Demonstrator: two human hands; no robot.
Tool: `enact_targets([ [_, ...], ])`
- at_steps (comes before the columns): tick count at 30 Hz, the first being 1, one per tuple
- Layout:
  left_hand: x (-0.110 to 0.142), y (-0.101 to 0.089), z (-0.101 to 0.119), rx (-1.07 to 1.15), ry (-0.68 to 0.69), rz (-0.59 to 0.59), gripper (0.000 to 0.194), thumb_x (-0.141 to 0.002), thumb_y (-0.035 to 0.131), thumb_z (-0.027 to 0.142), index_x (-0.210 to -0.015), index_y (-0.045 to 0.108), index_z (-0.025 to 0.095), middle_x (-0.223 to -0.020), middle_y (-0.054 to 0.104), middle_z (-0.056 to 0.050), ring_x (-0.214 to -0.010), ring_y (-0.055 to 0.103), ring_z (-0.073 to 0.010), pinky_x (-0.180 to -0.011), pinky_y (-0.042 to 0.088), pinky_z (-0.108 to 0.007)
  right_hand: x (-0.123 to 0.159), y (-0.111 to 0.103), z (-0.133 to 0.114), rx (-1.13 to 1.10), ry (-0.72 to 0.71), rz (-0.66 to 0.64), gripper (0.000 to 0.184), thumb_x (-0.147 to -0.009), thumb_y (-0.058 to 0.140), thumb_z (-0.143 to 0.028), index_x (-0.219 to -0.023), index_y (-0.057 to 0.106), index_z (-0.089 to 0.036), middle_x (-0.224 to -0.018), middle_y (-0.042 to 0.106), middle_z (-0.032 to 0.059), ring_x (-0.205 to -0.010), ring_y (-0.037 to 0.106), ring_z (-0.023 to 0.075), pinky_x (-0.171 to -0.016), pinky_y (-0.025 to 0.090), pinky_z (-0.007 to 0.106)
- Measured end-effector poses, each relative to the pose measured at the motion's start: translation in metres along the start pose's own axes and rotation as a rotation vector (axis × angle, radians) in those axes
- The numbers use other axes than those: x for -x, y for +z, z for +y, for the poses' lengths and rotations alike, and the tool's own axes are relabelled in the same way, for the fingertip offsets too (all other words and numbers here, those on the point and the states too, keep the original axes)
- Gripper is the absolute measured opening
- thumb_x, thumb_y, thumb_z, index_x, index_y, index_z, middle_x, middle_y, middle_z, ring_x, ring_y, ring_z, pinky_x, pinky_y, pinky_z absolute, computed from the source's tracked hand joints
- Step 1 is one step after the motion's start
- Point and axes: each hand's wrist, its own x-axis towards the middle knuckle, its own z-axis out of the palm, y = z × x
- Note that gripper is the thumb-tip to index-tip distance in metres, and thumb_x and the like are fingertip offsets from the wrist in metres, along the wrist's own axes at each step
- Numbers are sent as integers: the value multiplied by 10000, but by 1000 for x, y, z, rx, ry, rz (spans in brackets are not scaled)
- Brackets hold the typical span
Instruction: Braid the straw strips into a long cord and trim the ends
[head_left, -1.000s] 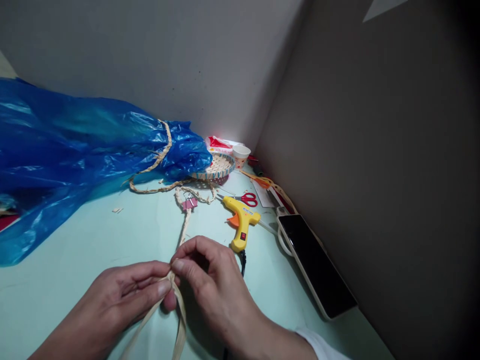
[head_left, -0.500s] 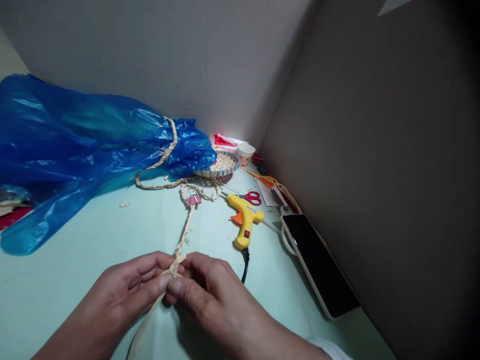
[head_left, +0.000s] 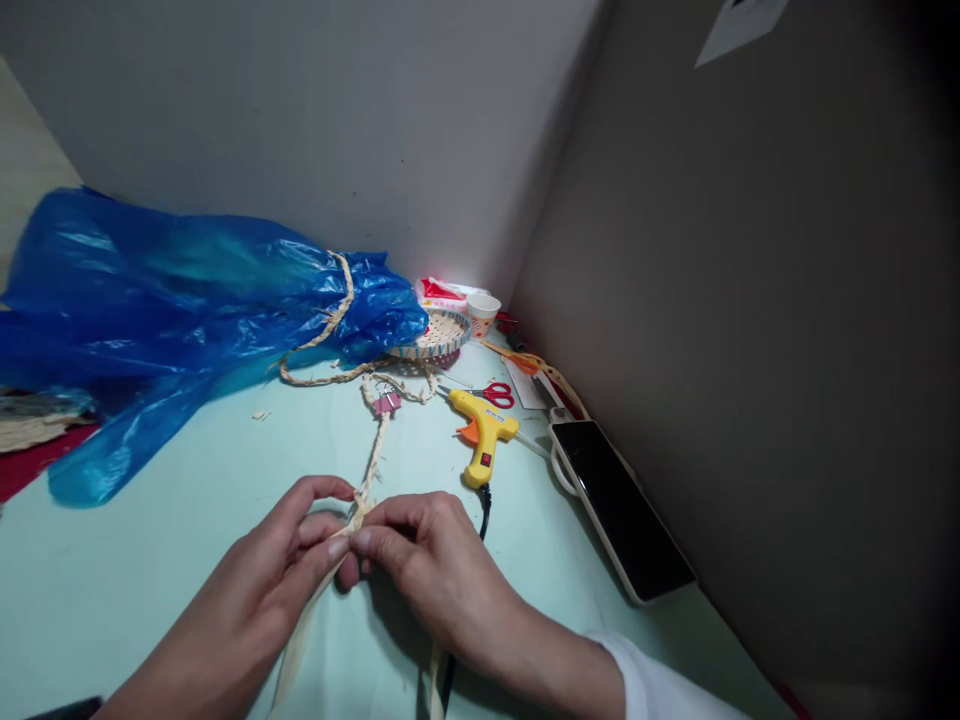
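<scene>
A pale braided cord runs toward me from a pink binder clip. My left hand pinches its near end, thumb and fingers closed around the strands. Pressed in from the other side, my right hand grips the same end between thumb and forefinger. The fingertips of both hands almost meet there. One loose flat strand hangs down from the left fingers, and another strand shows below my right wrist. The exact crossing of the strands is partly hidden by the fingers.
A yellow glue gun with a black cord lies right of the braid, by red-handled scissors. A phone rests along the right wall. Behind are a blue plastic bag, a woven basket and a paper cup.
Both hands have shifted slightly away from me along the braid, still pinching its end. A strand now shows beneath my right wrist. The camera view has tilted and moved a little.
</scene>
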Motion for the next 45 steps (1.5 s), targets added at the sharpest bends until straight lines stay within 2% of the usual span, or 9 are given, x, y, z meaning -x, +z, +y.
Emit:
enact_targets([
  [7, 0, 2, 6, -26, -15, 43, 445, -895, 463, 625, -1154, 364, 276, -677, 662, 44, -746, 645, -211, -739, 483, -290, 6, -1, -2, 175, -161, 17, 335, -984, 486, -131, -769, 728, -217, -775, 718, -21, -762, 646, 122, -798, 443, 212],
  [16, 0, 4, 6, -168, -32, 70, 444, -879, 465, 661, -709, 515, 254, -705, 575, 30, -711, 565, -180, -683, 407, -264, 8, -1, -1, 401, -132, -1, 154, -907, 488, -60, -863, 562, -189, -834, 708, 32, -710, 624, 149, -681, 440, 236],
  [20, -1, 4, 7, -170, 21, 119, 435, -872, 487, 651, -702, 544, 255, -677, 578, 32, -683, 567, -172, -656, 422, -240, 7, 3, 1, 240, -115, 36, 169, -975, 470, -162, -854, 585, -194, -809, 691, 12, -732, 613, 128, -704, 439, 222],
  [24, -1, 7, 5, -127, 55, 109, 388, -894, 512, 600, -731, 580, 255, -717, 650, 23, -729, 621, -175, -680, 452, -221, 0, 4, 7, -88, 32, 8, 164, -957, 531, -247, -827, 607, -180, -741, 671, -3, -540, 547, 95, -575, 436, 206],
  [27, 1, 7, 1, -171, 75, 96, 347, -937, 489, 554, -781, 601, 264, -756, 691, 26, -751, 654, -176, -699, 460, -217, -3, 3, 9, -170, 74, 4, 148, -922, 565, -238, -799, 609, -169, -706, 670, 5, -516, 512, 93, -529, 409, 198],
  [34, 3, -3, -9, -512, 459, 300, 144, -927, 590, 340, -951, 731, 321, -897, 752, 44, -824, 705, -157, -785, 459, -190, 2, 3, 0, 55, 99, 88, 174, -920, 565, -260, -778, 612, -172, -680, 656, 2, -575, 507, 97, -559, 372, 200],
  [37, 4, -6, -10, -610, 530, 323, 149, -916, 594, 301, -969, 732, 318, -843, 714, 37, -767, 676, -150, -758, 436, -222, 4, 4, 0, 165, 35, 126, 136, -925, 543, -250, -814, 590, -187, -693, 651, 2, -623, 543, 118, -579, 368, 216],
  [40, 4, -4, -6, -538, 387, 285, 174, -911, 582, 393, -869, 713, 287, -797, 689, 23, -747, 655, -165, -722, 438, -241, 5, 5, 3, 229, -47, 149, 130, -945, 516, -266, -848, 575, -202, -729, 663, 3, -648, 560, 129, -594, 369, 228],
  [45, 7, 12, 5, -93, -160, 62, 483, -875, 506, 629, -617, 571, 226, -417, 510, 44, -392, 428, -115, -446, 349, -215, 7, 7, 0, 251, -33, 170, 137, -936, 525, -250, -817, 576, -206, -705, 675, 0, -623, 570, 129, -597, 376, 232],
])
